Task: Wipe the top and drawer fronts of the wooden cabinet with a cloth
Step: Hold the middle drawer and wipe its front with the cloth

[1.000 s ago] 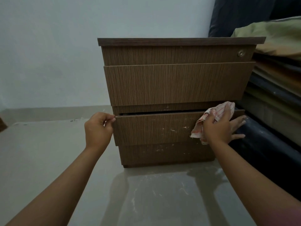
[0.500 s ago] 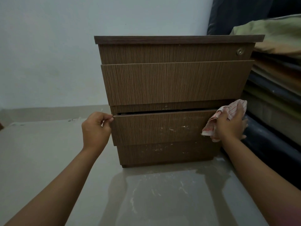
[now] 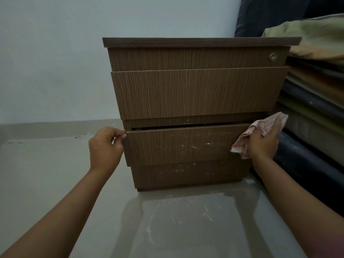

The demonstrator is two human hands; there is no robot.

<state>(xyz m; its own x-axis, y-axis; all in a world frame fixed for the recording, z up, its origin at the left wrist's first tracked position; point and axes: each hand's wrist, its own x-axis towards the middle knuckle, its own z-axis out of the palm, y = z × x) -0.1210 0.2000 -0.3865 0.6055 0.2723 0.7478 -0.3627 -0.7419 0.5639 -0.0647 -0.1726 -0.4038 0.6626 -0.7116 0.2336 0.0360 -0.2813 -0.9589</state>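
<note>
The wooden cabinet (image 3: pixel 197 94) stands on the floor against the wall, its dark top edge at eye level. Its lower drawer (image 3: pixel 182 146) is pulled out slightly and shows white scuff marks on its front. My left hand (image 3: pixel 105 146) pinches the drawer's upper left corner between thumb and fingers. My right hand (image 3: pixel 264 144) grips a red-and-white checked cloth (image 3: pixel 260 127) at the drawer's right end, the cloth draped over the corner and hanging down on the drawer front. A round lock (image 3: pixel 272 57) sits on the top drawer front.
A stack of folded mattresses and bedding (image 3: pixel 316 94) presses close to the cabinet's right side. A pale wall (image 3: pixel 55 62) is behind. The glossy grey floor (image 3: pixel 176 220) in front carries white smears.
My right hand slid the cloth rightward along the lower drawer front to its right end. My left hand kept its pinch on the left corner.
</note>
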